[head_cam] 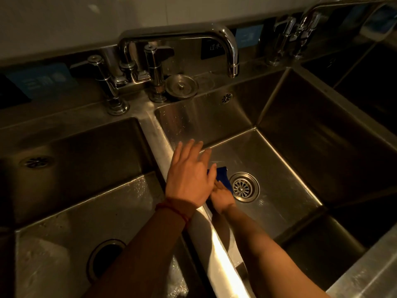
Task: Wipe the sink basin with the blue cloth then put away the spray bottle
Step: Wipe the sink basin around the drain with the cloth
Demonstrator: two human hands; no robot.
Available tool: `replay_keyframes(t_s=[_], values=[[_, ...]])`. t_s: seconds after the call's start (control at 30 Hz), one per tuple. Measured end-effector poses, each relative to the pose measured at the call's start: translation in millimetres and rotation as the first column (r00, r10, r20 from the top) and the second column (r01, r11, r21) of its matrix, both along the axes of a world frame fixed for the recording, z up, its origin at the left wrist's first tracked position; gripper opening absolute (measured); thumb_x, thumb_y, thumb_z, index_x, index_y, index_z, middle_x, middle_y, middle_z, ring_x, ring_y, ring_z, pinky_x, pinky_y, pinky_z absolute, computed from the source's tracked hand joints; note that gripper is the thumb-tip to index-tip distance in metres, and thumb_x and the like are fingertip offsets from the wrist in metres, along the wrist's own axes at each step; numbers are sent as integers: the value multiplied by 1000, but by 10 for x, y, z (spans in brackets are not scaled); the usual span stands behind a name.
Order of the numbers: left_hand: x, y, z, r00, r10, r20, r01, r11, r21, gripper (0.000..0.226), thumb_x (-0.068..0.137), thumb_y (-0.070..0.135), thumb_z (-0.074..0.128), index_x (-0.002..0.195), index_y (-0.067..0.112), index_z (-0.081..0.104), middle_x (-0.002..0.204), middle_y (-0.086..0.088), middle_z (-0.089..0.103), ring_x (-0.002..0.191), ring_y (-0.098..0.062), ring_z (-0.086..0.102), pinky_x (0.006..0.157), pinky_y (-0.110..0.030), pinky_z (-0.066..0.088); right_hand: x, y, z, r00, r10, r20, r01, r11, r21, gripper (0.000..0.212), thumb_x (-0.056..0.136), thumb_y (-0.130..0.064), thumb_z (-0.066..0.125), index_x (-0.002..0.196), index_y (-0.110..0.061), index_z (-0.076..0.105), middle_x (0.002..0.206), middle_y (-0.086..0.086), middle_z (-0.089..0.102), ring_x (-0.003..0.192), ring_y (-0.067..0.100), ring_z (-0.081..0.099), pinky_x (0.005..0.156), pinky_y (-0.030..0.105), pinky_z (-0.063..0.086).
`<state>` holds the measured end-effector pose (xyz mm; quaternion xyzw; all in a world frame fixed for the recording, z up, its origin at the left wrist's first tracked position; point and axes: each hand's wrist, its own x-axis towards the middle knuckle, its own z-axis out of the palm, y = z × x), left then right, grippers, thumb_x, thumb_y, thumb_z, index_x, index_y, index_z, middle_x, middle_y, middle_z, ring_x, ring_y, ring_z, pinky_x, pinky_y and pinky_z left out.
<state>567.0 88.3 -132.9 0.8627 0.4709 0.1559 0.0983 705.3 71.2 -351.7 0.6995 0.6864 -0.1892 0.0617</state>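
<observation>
A black label [211, 48] on the backsplash behind the swivel faucet [229, 50] bears white characters reading "过水"; the blue labels beside it are illegible. The right hand [221, 197] presses the blue cloth [224, 176] onto the sink basin [279, 190] floor, just left of the drain strainer [244, 187], fingers largely hidden. The left hand [189, 175] hovers over the divider edge, fingers spread wide and empty; the basin floor right of the drain lies open.
</observation>
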Motion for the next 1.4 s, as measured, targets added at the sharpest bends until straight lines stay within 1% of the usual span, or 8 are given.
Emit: replay_keyframes(t_s=[0.13,0.23,0.4,0.5,0.67,0.9,1.2,1.4], values=[[-2,8,0,1000,-7,13,7,1000,-17,48,94,40,36,136,16,41,146,-9,37,138,-21,21,114,-36,5,-22,-183,-105,998,55,19,-55,998,8,58,100,-29,39,151,-15,14,160,5,12,147,23,12,121,36,8],[-9,14,-15,1000,-9,11,9,999,-31,49,94,41,35,136,17,39,147,-8,35,139,-20,20,114,-36,4,5,-132,-58,999,45,2,-45,999,11,58,99,-30,42,150,-15,17,158,5,18,146,22,16,120,35,13],[-6,14,-14,1000,-11,6,11,999,-35,49,94,40,35,136,16,40,148,-9,34,139,-21,19,114,-37,3,-83,25,88,958,-183,-222,211,971,111,45,100,-17,40,144,-11,36,151,6,36,141,20,30,116,30,21],[-12,7,-5,1000,-9,14,9,999,-37,49,94,40,35,135,15,41,147,-10,36,139,-22,20,114,-37,4,-117,-18,78,972,-169,-165,183,981,69,50,100,-23,40,147,-12,27,153,7,32,141,23,29,115,33,24],[-7,16,-6,1000,-6,15,7,999,-45,48,94,39,36,135,15,41,147,-10,36,139,-22,20,114,-36,4,-48,-148,-72,1000,6,-8,-6,1000,-4,57,99,-34,41,150,-17,21,157,3,24,144,21,21,119,34,19],[-1,21,-14,1000,-4,-2,4,999,-45,48,94,39,36,136,15,41,147,-9,35,138,-21,20,115,-38,7,-93,72,87,978,-176,-111,176,984,-12,54,99,-25,41,148,-13,23,152,9,32,140,25,30,113,36,26],[10,23,-9,1000,11,-5,-12,998,-54,49,93,40,37,135,16,42,146,-10,37,138,-21,21,114,-36,4,-104,-134,-24,998,-54,21,56,995,-77,56,101,-33,38,150,-16,17,159,4,17,146,24,16,116,37,23],[14,15,6,1000,16,3,-16,999,-47,47,93,38,38,135,16,42,146,-9,37,138,-21,21,115,-36,4,-167,54,101,979,-201,-10,200,976,-82,61,99,-29,41,150,-12,12,157,10,20,144,27,22,114,39,25]])
